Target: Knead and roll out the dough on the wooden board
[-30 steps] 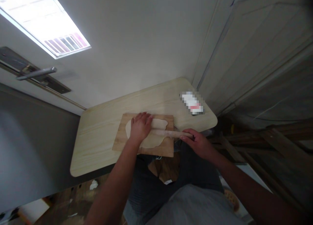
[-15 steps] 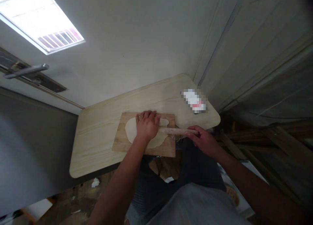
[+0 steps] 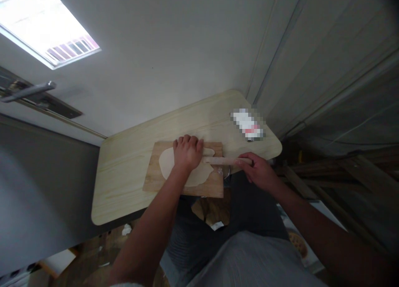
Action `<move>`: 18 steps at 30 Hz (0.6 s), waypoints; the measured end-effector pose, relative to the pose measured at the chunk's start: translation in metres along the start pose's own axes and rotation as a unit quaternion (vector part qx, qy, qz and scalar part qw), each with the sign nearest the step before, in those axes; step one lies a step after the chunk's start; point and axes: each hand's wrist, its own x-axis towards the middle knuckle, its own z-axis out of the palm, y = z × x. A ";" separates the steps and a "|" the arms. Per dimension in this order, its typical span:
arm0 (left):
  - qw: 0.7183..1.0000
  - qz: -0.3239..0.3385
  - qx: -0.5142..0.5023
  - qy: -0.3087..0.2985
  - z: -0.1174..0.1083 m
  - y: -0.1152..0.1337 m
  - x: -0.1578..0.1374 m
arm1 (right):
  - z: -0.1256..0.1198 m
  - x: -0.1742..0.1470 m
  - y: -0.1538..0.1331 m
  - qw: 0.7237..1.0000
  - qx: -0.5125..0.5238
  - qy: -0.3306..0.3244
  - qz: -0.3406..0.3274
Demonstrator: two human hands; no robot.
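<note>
A wooden rolling pin [image 3: 222, 160] lies across a flattened sheet of pale dough [image 3: 196, 176]. Its right end is gripped by my right hand [image 3: 258, 170], with the thumb and fingers closed around it just past the board's edge. My left hand [image 3: 188, 154] presses down over the pin's other end, fingers bent forward over it, and hides that end along with part of the dough. Under the dough is a wooden board [image 3: 152, 176]. The dough spreads over most of this board, with an uneven right edge.
The board rests at the front edge of a light wood-grain table [image 3: 124, 166]. A pixelated phone-like object [image 3: 247, 124] lies at the table's right. Behind stands a white door with a metal handle [image 3: 31, 91]. Wooden beams [image 3: 299, 181] are at the right.
Both hands and the rolling pin have shifted slightly away from my body over the dough. The pin's right end has risen a little in the view, and the camera has moved slightly.
</note>
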 end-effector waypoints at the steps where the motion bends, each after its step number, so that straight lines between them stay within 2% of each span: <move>1: 1.000 -0.002 0.000 -0.001 0.000 0.000 0.001 | 0.000 0.001 0.001 1.000 -0.003 0.005 -0.001; 7: 1.000 -0.015 -0.009 -0.006 0.000 0.001 0.010 | -0.001 0.005 0.002 0.999 -0.032 0.033 -0.002; 18: 1.000 -0.025 -0.017 -0.004 0.003 0.002 0.025 | -0.005 0.008 -0.011 0.999 -0.038 0.015 0.015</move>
